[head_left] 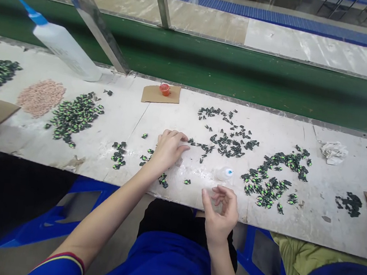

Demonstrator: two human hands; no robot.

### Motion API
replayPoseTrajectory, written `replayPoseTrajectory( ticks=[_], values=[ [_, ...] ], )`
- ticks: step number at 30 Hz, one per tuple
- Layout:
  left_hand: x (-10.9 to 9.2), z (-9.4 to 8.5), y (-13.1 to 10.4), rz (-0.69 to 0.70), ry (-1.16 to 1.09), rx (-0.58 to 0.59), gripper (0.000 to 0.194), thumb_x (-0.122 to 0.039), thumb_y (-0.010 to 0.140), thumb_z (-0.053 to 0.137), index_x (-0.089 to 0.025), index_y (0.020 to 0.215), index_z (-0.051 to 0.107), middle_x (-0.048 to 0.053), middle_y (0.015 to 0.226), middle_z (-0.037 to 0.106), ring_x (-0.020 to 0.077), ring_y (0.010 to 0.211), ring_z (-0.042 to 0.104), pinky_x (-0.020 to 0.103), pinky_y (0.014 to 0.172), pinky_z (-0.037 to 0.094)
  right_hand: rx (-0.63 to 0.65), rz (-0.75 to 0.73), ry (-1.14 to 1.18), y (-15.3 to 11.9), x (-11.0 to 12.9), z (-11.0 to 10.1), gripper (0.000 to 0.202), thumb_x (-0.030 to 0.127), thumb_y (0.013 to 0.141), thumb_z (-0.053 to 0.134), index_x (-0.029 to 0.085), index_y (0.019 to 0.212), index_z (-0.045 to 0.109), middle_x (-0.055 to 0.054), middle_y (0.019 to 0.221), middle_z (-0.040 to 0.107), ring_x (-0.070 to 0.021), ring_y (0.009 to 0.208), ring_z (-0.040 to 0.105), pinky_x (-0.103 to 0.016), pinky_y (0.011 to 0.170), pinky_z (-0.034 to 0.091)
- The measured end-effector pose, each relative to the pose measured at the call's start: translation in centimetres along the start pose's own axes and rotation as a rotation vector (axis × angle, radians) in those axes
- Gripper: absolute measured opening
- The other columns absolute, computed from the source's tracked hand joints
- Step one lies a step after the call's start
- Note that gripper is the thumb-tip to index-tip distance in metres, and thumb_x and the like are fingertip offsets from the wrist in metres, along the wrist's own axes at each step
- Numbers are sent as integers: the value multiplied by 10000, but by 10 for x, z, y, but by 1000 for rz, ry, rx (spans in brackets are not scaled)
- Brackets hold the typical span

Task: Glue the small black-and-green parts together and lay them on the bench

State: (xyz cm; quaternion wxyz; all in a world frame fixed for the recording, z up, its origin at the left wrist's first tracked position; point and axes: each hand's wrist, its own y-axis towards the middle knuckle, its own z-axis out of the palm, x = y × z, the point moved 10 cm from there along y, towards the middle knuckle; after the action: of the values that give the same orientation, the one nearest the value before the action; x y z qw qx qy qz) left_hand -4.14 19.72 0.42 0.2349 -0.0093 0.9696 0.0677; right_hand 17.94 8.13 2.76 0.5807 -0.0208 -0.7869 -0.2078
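Now left hand [168, 148] beside small dark pieces [232, 149], grip unclear; right hand [222, 212] loosely unclenched near bottle [223, 174]

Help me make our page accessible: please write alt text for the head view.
A person's left hand is at the edge of scattered black parts on a white table, the right hand open near a small bottle. Black-and-green parts lie in piles on both sides; a pink pile and a large bottle are at left.
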Motion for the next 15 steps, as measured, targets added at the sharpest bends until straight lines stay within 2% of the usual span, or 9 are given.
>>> replayPoseTrajectory(
  ticks=[3,6,8,12,15],
  values=[
    [-3,2,4,-20,9,-13,134,-228,855,585,-197,952,672,101,1036,669,303,1007,528,436,873,414,85,61,30,0,-2,14,183,263,785,701,192,920,599,-12,772,652,-124,605,563,-269,567,478],
    [-8,4,8,-6,-12,9,96,-184,842,584,-199,866,676,88,990,678,296,996,538,431,874,419,137,123,56,2,-9,22,159,292,789,696,187,881,622,-20,767,665,-130,618,583,-273,577,490],
    [-14,4,3,24,-69,50,83,-157,819,600,-205,815,669,66,935,692,283,982,549,420,875,424,173,194,75,2,-18,28,161,314,804,683,181,885,641,-37,790,680,-143,655,611,-282,603,511],
    [-34,1,-30,95,-267,155,90,-167,831,587,-210,801,660,35,835,704,237,885,592,374,823,458,237,304,145,-1,-31,44,257,327,820,665,180,1030,661,-77,922,715,-180,781,671,-310,675,560],
    [-49,-5,-59,146,-454,193,122,-201,868,549,-222,827,662,19,830,706,201,837,621,328,778,486,253,286,192,0,-30,52,208,312,827,655,193,994,689,-74,939,719,-188,808,685,-318,709,575]
  ],
)
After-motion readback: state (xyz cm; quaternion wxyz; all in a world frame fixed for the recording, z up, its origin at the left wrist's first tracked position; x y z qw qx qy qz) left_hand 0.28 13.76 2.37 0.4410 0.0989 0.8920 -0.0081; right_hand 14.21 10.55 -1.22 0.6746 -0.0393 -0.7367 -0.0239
